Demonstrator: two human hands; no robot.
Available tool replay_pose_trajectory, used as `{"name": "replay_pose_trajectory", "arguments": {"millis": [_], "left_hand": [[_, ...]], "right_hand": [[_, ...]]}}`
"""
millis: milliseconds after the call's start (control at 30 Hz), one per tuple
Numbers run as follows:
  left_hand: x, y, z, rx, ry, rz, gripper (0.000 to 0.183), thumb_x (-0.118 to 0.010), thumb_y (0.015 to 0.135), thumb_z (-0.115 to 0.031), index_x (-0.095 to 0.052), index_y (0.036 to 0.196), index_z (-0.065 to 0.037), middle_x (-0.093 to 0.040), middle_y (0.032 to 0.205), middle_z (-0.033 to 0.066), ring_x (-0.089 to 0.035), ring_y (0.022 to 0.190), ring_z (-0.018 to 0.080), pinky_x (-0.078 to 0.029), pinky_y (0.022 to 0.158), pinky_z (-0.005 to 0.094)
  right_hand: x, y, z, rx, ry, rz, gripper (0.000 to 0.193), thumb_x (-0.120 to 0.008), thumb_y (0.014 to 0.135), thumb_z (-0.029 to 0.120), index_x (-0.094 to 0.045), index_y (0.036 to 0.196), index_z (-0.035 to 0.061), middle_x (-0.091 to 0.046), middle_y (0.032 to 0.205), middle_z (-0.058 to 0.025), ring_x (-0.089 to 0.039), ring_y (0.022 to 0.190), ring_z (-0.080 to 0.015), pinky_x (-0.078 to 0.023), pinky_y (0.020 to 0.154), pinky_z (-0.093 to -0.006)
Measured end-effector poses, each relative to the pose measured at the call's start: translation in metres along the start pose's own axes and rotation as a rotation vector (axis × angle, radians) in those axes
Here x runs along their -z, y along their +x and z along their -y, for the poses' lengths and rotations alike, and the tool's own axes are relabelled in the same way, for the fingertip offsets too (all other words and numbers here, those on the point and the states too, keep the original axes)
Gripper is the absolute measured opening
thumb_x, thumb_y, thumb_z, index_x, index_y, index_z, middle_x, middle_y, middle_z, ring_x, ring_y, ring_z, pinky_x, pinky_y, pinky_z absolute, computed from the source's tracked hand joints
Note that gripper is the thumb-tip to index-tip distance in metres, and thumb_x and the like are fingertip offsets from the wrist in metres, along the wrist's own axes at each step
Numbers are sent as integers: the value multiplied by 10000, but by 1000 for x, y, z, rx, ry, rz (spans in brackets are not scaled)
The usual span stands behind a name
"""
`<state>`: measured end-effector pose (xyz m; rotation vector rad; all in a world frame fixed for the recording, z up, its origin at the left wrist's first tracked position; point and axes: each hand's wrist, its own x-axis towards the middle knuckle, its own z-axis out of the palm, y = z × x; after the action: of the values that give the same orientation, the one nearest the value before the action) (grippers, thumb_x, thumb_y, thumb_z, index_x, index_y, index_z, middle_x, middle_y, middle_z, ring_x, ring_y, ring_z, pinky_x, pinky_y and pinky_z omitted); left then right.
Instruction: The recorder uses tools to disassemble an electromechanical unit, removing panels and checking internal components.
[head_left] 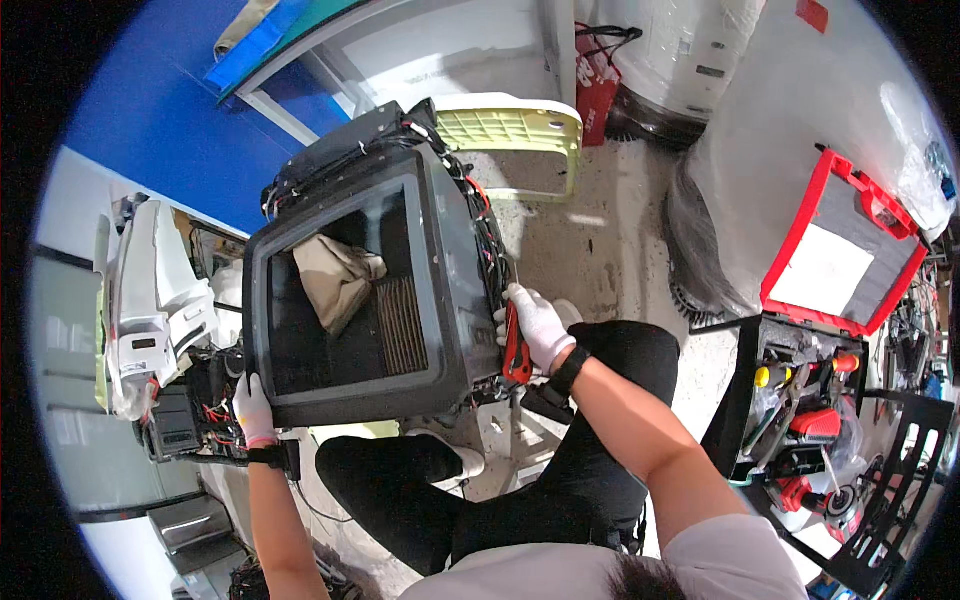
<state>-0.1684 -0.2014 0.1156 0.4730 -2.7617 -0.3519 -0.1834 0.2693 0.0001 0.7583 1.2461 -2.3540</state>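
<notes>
A dark grey open-topped box [455, 300] with a thick rim stands tilted before me, cables and connectors running along its right and far sides. Inside it lie a crumpled beige cloth bag [335, 280] and a ribbed panel [402, 325]. My left hand [254, 408], in a white glove, grips the box's near left corner. In my right hand [538, 325], also gloved, is a red-handled tool [516, 345] with a thin shaft, held against the cabled right side. Its tip is too small to make out.
An open red-and-black toolbox [845, 230] with several tools stands at the right. Pale yellow-green plastic frame [575, 155] lies beyond the box. Film-wrapped white machines [760, 130] rise at the far right. White shells and wired parts [165, 310] sit at the left.
</notes>
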Motion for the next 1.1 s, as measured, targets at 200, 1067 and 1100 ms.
{"name": "replay_pose_trajectory", "arguments": {"millis": [200,1067,1100], "left_hand": [[-5,7,21,96,-172,-20,380,-525,945,-226,-578,1167,78,-651,1104,197,-612,985,269,-439,889,349],[11,40,67,-21,-225,93,310,-507,968,-173,-588,1168,49,-674,1045,124,-611,935,177,-455,861,289],[8,40,52,-38,-234,120,306,-503,968,-170,-589,1160,51,-675,1038,121,-612,927,174,-457,856,291]], "right_hand": [[-17,-2,0,20,-63,41,369,-502,937,403,-487,1107,76,-591,801,-69,-564,620,-171,-517,578,-333],[-7,32,144,1006,-848,-587,526,-741,734,111,-514,1205,54,-547,1116,-150,-578,962,-249,-486,828,-353],[1,48,162,1157,-1101,-670,549,-740,722,134,-518,1221,82,-517,1176,-168,-576,995,-317,-492,852,-386]]}}
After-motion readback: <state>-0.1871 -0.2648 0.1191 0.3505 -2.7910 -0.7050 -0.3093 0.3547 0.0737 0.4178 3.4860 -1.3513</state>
